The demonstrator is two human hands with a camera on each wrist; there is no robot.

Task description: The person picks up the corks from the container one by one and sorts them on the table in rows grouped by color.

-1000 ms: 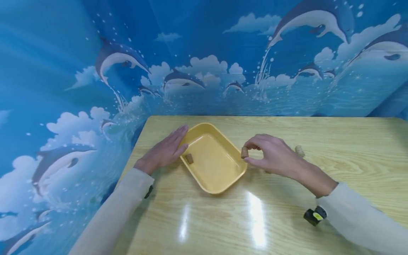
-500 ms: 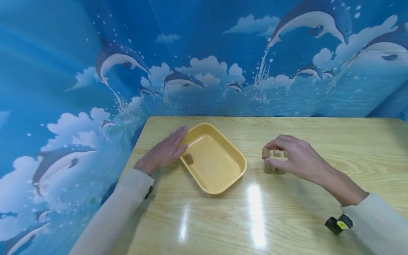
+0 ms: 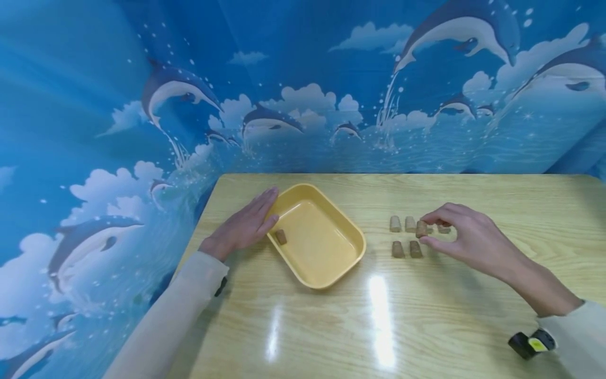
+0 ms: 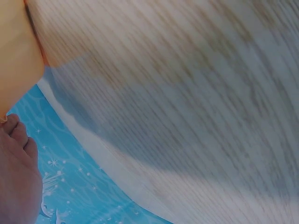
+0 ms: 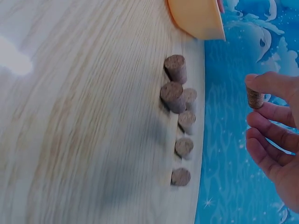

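Observation:
My right hand [image 3: 468,231] pinches a cork [image 3: 421,229] between thumb and fingertips, raised over the table. The same brown cork [image 5: 254,97] shows in the right wrist view, with the other fingers loosely bent below it. Around and under this hand, several corks stand on end in two rows; two of them, a left cork [image 3: 397,249] and a right cork [image 3: 415,249], form the nearer row. My left hand [image 3: 246,221] rests on the left rim of a yellow plastic tub [image 3: 341,268], fingers straight, thumb over the edge. Inside the tub, by that thumb, lies one cork [image 3: 281,237].
The tub and corks stand on a light wood-grain table [image 3: 331,331], with two bright reflections at its front. Behind and to the left hangs a blue dolphin-print cloth [image 3: 303,105], close to the table's far edge.
My right hand has moved right with the pinched cork, from the tub's right rim to over the rows, uncovering the corks at their left end. The left hand and tub stay put.

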